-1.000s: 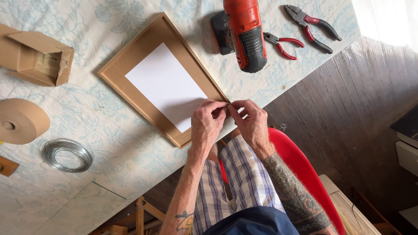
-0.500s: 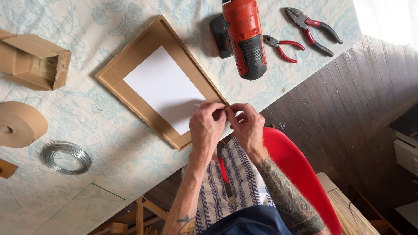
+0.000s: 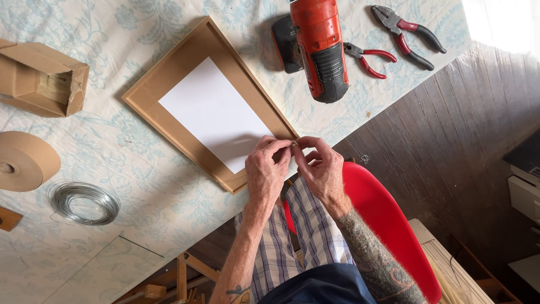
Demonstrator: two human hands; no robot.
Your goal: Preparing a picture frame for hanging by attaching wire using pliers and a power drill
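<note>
The left hand [image 3: 269,169] and right hand [image 3: 320,169] are pinching, fingertips together, something too small to tell at the corner of the wooden frame [image 3: 211,104], which is lying on the tabletop [image 3: 140,186] near the red drill [image 3: 319,48].

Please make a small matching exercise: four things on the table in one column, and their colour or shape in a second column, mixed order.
Things:
1. drill
2. wire coil
3. tape roll
4. picture frame

Descriptions:
A. thin grey metal loops
B. flat brown rectangle with a white sheet in it
C. orange-red and black body
D. brown paper wound in a thick disc

Pairs: 1-C, 2-A, 3-D, 4-B
</note>
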